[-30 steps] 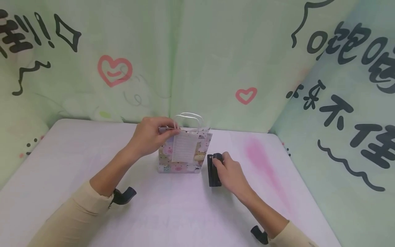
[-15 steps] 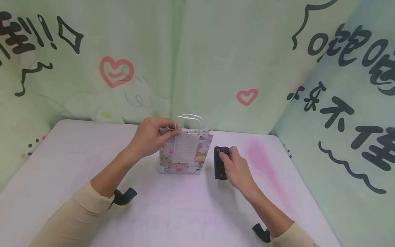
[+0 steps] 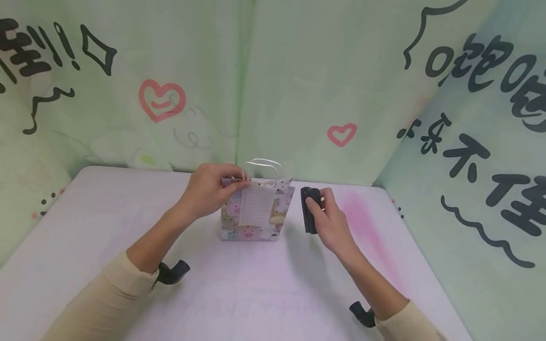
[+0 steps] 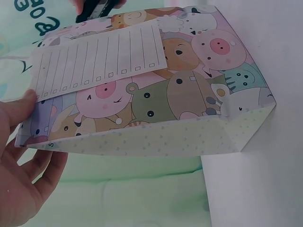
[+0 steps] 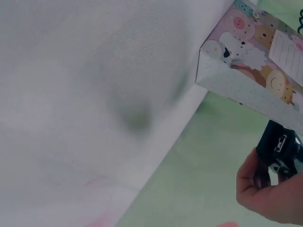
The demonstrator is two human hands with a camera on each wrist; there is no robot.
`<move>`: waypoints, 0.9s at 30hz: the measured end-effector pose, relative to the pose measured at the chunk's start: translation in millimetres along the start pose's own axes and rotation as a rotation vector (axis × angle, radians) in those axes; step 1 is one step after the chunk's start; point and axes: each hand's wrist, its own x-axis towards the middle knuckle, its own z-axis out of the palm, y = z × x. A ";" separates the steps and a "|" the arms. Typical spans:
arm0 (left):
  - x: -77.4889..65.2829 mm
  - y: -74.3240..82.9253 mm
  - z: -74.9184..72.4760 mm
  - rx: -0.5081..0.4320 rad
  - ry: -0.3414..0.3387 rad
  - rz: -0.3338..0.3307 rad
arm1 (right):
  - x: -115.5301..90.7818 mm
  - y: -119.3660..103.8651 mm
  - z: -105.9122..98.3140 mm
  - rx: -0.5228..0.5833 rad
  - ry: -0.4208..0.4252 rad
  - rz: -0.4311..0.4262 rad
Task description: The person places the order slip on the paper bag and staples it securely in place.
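A gift bag (image 3: 279,215) printed with cartoon animals stands upright on the table, its white handles looped above. On its front lies a lined white paper slip (image 3: 257,208). My left hand (image 3: 209,189) pinches the bag's top left edge together with the slip's corner, thumb in front; the left wrist view shows the slip (image 4: 99,61) flat on the bag (image 4: 189,80). Just right of the bag, my right hand (image 3: 334,227) grips a black stapler (image 3: 310,210), held up off the table and apart from the bag. The right wrist view shows the stapler's end (image 5: 279,144).
The white table (image 3: 239,293) has a pink smear (image 3: 362,213) on its right. Green printed curtain (image 3: 290,71) hangs close behind the bag and along both sides. Black wrist mounts (image 3: 172,273) jut out from both sleeves.
My right hand has lifted the stapler and moved it up and slightly right, tilting it. The left hand keeps its pinch on the bag and slip. The head view has shifted slightly.
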 end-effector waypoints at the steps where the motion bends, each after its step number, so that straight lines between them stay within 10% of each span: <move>1: -0.3 -0.1 0.4 0.001 0.002 0.003 | 0.7 -0.4 -0.4 0.016 -0.001 -0.002; 27: -1.2 -2.1 1.5 -0.006 0.025 0.014 | 22.4 -27.4 -17.3 0.585 -0.030 0.033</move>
